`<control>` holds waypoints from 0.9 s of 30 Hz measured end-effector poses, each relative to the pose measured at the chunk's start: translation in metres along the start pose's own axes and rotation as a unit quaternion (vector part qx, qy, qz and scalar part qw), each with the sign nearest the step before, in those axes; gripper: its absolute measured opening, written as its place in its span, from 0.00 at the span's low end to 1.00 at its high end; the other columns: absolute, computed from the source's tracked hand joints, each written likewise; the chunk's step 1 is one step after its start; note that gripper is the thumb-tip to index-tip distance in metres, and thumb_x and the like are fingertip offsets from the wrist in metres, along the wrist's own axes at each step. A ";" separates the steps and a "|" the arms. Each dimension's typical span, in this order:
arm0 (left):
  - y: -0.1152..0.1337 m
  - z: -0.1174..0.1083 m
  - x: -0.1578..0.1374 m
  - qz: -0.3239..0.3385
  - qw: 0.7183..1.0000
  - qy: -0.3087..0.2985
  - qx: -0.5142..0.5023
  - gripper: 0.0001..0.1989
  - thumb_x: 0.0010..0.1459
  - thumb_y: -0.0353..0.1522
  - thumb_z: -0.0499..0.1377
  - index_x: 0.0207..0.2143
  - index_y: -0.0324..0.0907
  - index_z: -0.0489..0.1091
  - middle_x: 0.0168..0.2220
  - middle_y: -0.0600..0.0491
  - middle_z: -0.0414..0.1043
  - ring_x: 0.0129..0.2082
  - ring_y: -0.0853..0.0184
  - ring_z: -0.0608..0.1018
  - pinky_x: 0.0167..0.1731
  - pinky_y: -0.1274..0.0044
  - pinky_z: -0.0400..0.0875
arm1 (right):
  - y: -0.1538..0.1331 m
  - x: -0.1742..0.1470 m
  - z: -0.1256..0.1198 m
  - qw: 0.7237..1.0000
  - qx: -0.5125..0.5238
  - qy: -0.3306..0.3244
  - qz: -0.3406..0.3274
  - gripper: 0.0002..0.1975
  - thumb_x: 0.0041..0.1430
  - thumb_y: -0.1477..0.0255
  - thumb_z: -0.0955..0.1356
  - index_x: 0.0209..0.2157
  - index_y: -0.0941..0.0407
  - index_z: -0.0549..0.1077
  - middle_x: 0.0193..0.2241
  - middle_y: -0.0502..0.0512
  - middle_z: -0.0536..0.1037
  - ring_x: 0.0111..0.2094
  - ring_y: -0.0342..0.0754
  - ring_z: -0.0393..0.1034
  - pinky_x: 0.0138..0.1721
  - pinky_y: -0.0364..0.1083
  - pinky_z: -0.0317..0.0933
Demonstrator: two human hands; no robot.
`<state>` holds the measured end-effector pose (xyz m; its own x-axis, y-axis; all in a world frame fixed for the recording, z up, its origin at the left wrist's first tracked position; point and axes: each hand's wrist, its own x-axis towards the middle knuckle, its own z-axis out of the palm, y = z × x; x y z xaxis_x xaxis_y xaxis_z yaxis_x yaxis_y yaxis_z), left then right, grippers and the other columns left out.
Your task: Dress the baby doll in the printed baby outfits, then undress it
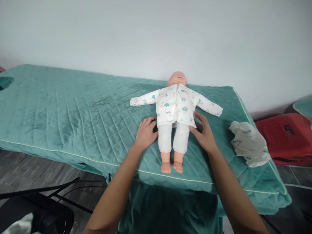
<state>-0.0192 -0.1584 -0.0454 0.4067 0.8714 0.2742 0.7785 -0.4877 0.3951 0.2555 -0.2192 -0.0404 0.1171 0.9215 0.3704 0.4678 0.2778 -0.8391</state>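
A baby doll [177, 78] lies on its back on a green quilted bed, arms spread and bare feet toward me. It wears a white printed jacket [168, 104], closed edge to edge down the front, and white pants [180, 138]. My left hand [147, 132] rests on the bed at the jacket's lower left side, fingers curved and apart; its thumb side is near the pants. At the opposite side, my right hand [203, 131] touches the jacket's lower edge, with thumb and fingers apart. Some of its fingertips are hidden by the cloth.
The green bed [73, 107] stands against a white wall. A bunched white printed garment [250, 143] lies near its right edge. Beyond are red plastic items [287, 136]. At lower left are a black chair-like object [36, 211], dark bars and a thin cable.
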 end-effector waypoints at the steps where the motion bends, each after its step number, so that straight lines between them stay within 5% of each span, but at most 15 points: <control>1: 0.000 0.000 0.000 0.000 1.000 0.001 -0.001 0.09 0.60 0.31 0.56 0.42 0.45 0.74 0.57 0.47 0.71 0.56 0.54 0.71 0.53 0.62 0.67 | 0.001 -0.003 -0.001 1.000 -0.003 0.014 0.014 0.31 0.61 0.61 0.70 0.63 0.51 0.63 0.62 0.60 0.68 0.62 0.55 0.63 0.62 0.59 0.60; 5: 0.002 0.000 0.002 -0.005 1.000 0.010 -0.002 0.08 0.62 0.32 0.55 0.38 0.44 0.74 0.55 0.48 0.73 0.53 0.55 0.73 0.51 0.63 0.67 | 0.000 -0.002 0.003 0.991 -0.094 0.065 0.071 0.28 0.59 0.60 0.70 0.58 0.57 0.67 0.39 0.57 0.79 0.42 0.54 0.73 0.50 0.58 0.67; 10: 0.001 0.002 0.000 -0.015 0.997 0.059 -0.037 0.08 0.64 0.31 0.53 0.37 0.43 0.72 0.52 0.48 0.75 0.51 0.58 0.75 0.50 0.65 0.67 | -0.003 0.002 0.009 0.982 -0.168 0.049 0.076 0.24 0.60 0.64 0.66 0.55 0.59 0.71 0.26 0.49 0.73 0.28 0.49 0.66 0.34 0.49 0.63; 22: 0.004 -0.001 -0.016 -0.033 0.998 0.052 0.004 0.06 0.61 0.30 0.54 0.32 0.44 0.69 0.51 0.49 0.75 0.50 0.57 0.73 0.50 0.64 0.67 | -0.003 -0.013 -0.002 0.976 -0.193 0.057 0.080 0.24 0.59 0.65 0.65 0.56 0.57 0.71 0.23 0.46 0.68 0.25 0.47 0.63 0.32 0.48 0.61; 27: 0.002 -0.002 -0.020 -0.043 0.983 0.115 -0.139 0.05 0.62 0.30 0.53 0.37 0.44 0.69 0.53 0.47 0.73 0.55 0.60 0.74 0.57 0.65 0.68 | -0.004 -0.017 -0.003 0.994 -0.079 0.075 0.033 0.22 0.59 0.65 0.68 0.54 0.53 0.72 0.37 0.53 0.74 0.39 0.50 0.69 0.47 0.54 0.67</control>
<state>-0.0268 -0.1769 -0.0481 0.2013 0.8908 0.4074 0.6321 -0.4358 0.6407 0.2544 -0.2367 -0.0421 0.2761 0.8824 0.3809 0.5843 0.1606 -0.7955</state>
